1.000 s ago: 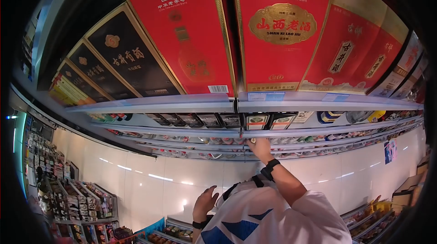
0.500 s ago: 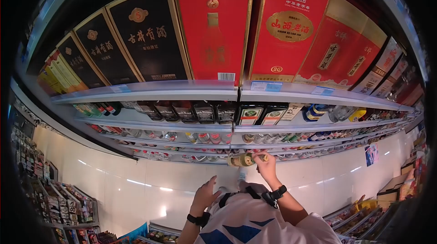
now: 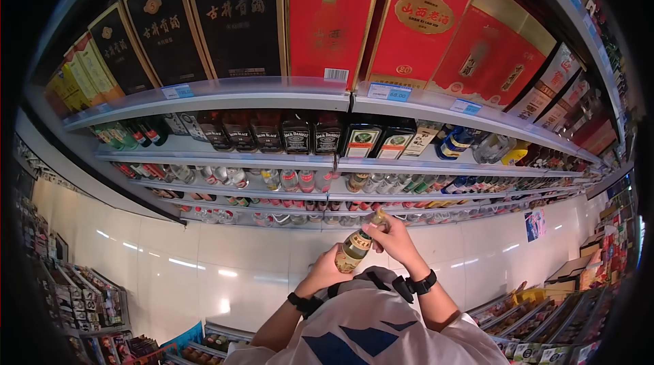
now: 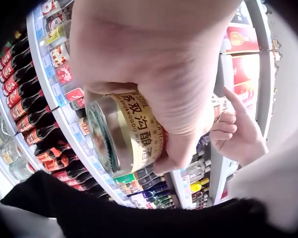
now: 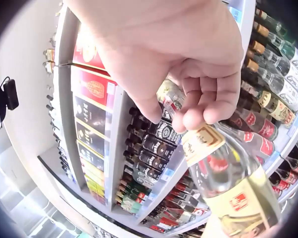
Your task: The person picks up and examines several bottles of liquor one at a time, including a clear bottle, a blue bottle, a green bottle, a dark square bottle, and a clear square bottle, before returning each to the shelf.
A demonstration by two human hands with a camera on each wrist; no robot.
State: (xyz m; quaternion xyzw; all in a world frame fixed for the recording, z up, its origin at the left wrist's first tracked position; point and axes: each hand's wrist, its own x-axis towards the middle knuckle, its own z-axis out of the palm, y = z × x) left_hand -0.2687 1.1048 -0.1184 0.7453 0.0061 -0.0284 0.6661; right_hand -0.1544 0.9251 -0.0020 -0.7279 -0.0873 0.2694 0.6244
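In the left wrist view, part of the label (image 4: 139,126) of the bottle (image 3: 353,250) is covered by the left hand (image 4: 159,64). In the right wrist view, the bottle's neck is partly hidden by the right hand (image 5: 188,64), and its base is cut off below. In the head view, the left red box (image 3: 334,31) is cropped above, and labels on the bottom-row bottles (image 3: 216,216) cannot be read, being too small.

Glare streaks the floor (image 3: 252,246), and all views bend and blacken toward their edges.
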